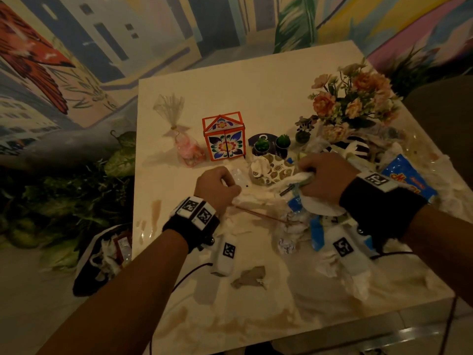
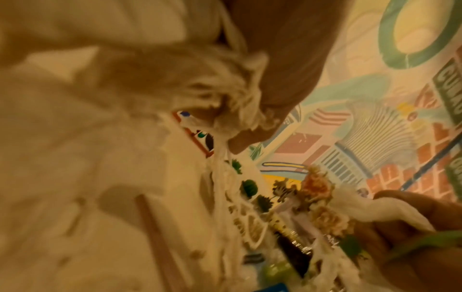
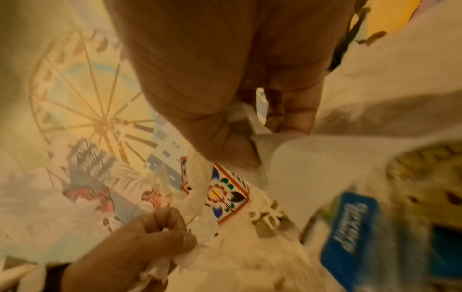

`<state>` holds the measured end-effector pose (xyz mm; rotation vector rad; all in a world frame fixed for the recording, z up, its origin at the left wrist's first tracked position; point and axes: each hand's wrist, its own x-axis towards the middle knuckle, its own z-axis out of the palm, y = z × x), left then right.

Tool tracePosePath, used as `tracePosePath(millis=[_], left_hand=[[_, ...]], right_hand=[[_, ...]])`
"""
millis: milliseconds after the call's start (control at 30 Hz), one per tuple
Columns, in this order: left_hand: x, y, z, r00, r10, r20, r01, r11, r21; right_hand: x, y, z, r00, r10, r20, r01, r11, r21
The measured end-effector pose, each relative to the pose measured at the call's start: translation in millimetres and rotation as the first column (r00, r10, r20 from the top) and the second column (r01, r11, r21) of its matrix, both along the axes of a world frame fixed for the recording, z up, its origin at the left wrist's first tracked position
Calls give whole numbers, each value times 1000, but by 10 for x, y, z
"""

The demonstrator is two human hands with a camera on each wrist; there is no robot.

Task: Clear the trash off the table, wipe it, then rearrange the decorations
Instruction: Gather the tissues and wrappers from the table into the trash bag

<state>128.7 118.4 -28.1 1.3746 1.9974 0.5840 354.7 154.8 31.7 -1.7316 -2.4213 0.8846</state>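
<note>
- Both of our grips are closed on trash: our left hand is fisted round crumpled tissue and a clear scrap of wrapper, and our right hand is curled round a wad of white tissue with some wrapper caught in it.
- We hold both wads just above the counter, near its middle, in front of the decorations.
- More trash lies toward the near and right edges: torn tissue, a blue snack packet, a thin wooden stick and a grey scrap.
- A bag already holding rubbish sits on the floor off the near left corner, and we judge that is where these handfuls belong.
- To do this step well, we should gather loose ends into each fist so nothing trails, and lift clear before swinging left, because the orange floral box, the sweets bag, the two small cactus pots and the flower arrangement stand close behind our knuckles.
- The patterned paper cup lies between our hands; it would be easy to knock.
- Our forearms come in from the near edge, roughly parallel, palms down, knuckles toward the far edge.
- Brown stains near the left and near edges suggest wiping has not begun, so clearing is the stage we are in.
</note>
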Motion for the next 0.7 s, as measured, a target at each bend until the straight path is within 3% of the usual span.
tracePosePath(millis=[167, 267, 400, 533, 700], left_hand=[[20, -7, 399, 974, 52, 220, -81, 989, 127], [32, 23, 632, 950, 45, 309, -115, 970, 213], [3, 66, 857, 958, 29, 286, -140, 916, 377], [-82, 29, 1030, 985, -12, 172, -69, 888, 455], [-439, -24, 1154, 976, 100, 195, -187, 839, 511]], right_hand=[[-22, 5, 346, 978, -60, -200, 83, 991, 105], [-89, 36, 431, 966, -70, -248, 97, 990, 100], [-171, 31, 374, 959, -118, -259, 134, 990, 48], [-249, -33, 318, 946, -132, -297, 150, 988, 39], [-373, -53, 410, 954, -89, -285, 109, 992, 57]])
